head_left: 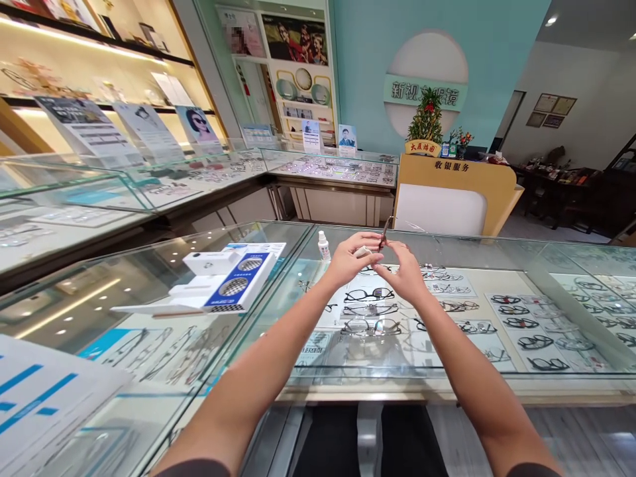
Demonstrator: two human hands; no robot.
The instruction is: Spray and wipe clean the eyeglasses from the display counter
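Above the glass counter, both hands are raised close together around a pair of eyeglasses (386, 228) turned edge-on, its thin temples reaching away to the right. My left hand (350, 257) is closed, with a small white cloth (363, 252) between thumb and fingers, pressed to the near lens side. My right hand (405, 268) pinches the frame from the other side. Fingers hide much of the lenses. Just left of my left hand stands a small white bottle (324, 246) on the glass.
Under the glass countertop (372, 384) lie several rows of eyeglasses (371, 326). White and blue boxes (241, 281) rest on the counter to the left, with a white-blue sheet (50, 397) nearer. Beyond are more display cases (332, 165) and a yellow cashier desk (457, 192).
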